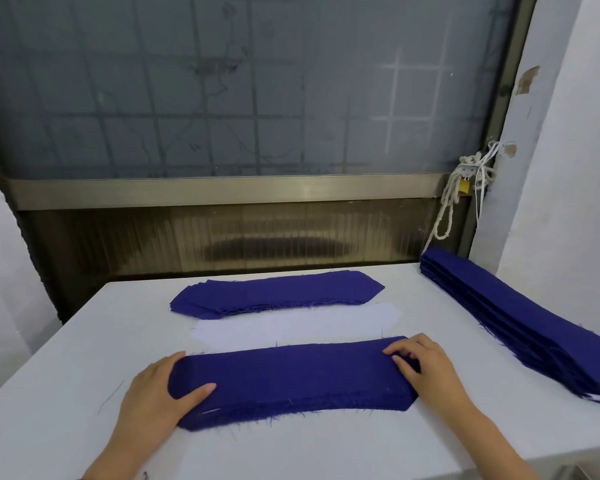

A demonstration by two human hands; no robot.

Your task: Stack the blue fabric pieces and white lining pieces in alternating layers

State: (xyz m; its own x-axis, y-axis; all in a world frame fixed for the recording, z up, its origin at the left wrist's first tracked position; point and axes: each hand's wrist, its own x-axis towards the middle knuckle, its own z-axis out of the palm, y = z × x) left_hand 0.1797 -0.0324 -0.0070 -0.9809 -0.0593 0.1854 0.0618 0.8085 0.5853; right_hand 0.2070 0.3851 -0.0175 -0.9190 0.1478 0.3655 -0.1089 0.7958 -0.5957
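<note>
Left hand (153, 393): your palm cups the left end of the near stack, thumb laid flat on top and fingers wrapped round the end; it grips the stack.
Right hand (426, 368): your bent fingers sit on the right end of the same stack, thumb pressed against the cloth; it holds that end.
Near stack (291, 379): many layers with blue fabric on top, lying lengthwise across the table (84, 341) in front of you, frayed threads along its near edge. Whether white layers lie inside it cannot be told from here.
White lining pieces (291, 325): flat on the table just behind the near stack, between it and the far blue pile.
Far blue pile (278, 292): loosely fanned blue pieces near the table's back edge.
Side stack (506, 317): a long blue stack along the right edge, well apart from your hands, with white edges showing at its near end.
Handling, single piece: judge it light, limp and quick to fold or drag; the lining is likely thinner and may slide on the blue.
Handling, whole stack: soft and thick, likely to sag in the middle and to shear layer from layer if you push it from one end only.
Where to hold: take each piece at both short ends and lay it down taut; square the stack by pressing both ends inward together.
Risk: the frayed edges may snag and pull a layer askew.
</note>
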